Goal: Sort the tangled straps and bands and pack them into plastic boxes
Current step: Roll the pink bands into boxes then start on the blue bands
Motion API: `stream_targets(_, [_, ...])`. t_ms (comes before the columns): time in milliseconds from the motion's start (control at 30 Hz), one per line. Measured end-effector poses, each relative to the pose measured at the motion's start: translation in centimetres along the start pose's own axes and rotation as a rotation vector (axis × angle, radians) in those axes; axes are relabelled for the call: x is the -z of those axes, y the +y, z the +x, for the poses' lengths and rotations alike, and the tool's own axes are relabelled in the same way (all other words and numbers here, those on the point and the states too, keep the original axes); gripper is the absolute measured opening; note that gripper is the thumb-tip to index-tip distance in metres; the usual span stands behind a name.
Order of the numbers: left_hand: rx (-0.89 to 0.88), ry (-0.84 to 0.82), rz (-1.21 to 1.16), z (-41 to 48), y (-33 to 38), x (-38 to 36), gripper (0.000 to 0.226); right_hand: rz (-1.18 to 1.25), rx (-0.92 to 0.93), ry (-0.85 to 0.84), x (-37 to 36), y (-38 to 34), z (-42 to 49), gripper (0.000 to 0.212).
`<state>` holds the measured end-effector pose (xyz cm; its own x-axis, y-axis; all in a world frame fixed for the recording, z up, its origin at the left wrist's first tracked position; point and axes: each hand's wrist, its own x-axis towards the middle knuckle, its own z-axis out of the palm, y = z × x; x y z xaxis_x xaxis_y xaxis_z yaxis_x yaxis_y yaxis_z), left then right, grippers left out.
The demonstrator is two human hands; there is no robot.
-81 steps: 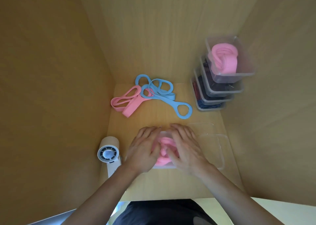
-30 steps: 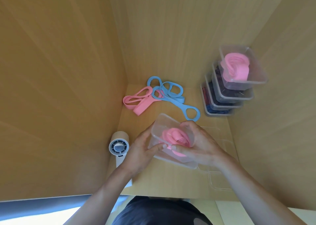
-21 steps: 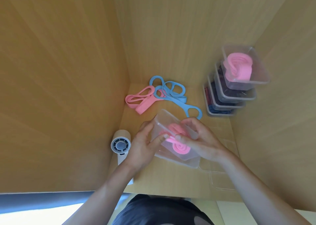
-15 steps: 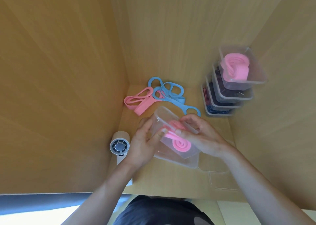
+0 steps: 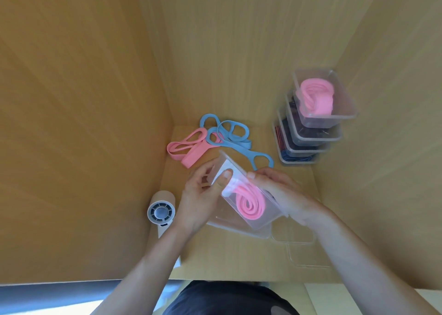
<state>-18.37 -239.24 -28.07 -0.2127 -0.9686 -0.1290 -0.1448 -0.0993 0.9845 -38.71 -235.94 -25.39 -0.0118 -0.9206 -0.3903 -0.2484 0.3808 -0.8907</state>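
The pale wooden worktop [image 5: 227, 259] carries a stack of clear plastic boxes [image 5: 311, 132] at its far right. Left of the stack lie tangled blue rubber bands [image 5: 235, 138], then flat pink rubber bands [image 5: 189, 149]. Nearer than the stack lie flat clear plastic lids [image 5: 306, 255], and far to its left a white handheld fan [image 5: 160, 213].

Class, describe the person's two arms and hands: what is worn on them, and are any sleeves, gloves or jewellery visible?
The left hand and right hand are bare: no gloves, and no ring, watch or bracelet shows. The left forearm and right forearm are uncovered to the picture's edge, so no sleeve is in view. Only a dark garment shows at the bottom.
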Motion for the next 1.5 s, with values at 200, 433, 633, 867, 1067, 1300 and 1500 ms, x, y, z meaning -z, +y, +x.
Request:
stream_targets(200, [0.081,-0.188,-0.198,-0.1,0.6,-0.5,0.063,0.098,-0.027,0.022,0.4,0.3,0.6,0.062])
stream_targets(433, [0.077,-0.215,-0.239,-0.2,0.6,-0.3,0.054,0.105,-0.001,-0.015,0.6,0.8,0.8,0.065])
stream_targets(633, [0.056,-0.181,-0.26,-0.4,0.9,-0.5,0.051,0.091,-0.019,0.005,0.3,0.7,0.9,0.068])
stream_targets(867, [0.069,-0.099,-0.247,0.1,1.6,-1.2,0.05,0.03,-0.022,0.064,-0.1,0.3,1.1,0.077])
stream_targets(1067, [-0.108,-0.022,0.172,-0.9,-0.4,0.3,0.035,0.029,0.043,0.187,1.4,0.1,1.2,0.066])
stream_targets(1300, [-0.652,-0.399,1.134,-3.2,-6.1,1.7,0.018,0.029,0.075,0.324,3.4,0.2,1.6,0.065])
stream_targets(1500, [-0.707,-0.34,1.123,-2.3,-6.1,1.2,0.003,0.029,0.038,0.332,3.3,1.3,2.0,0.069])
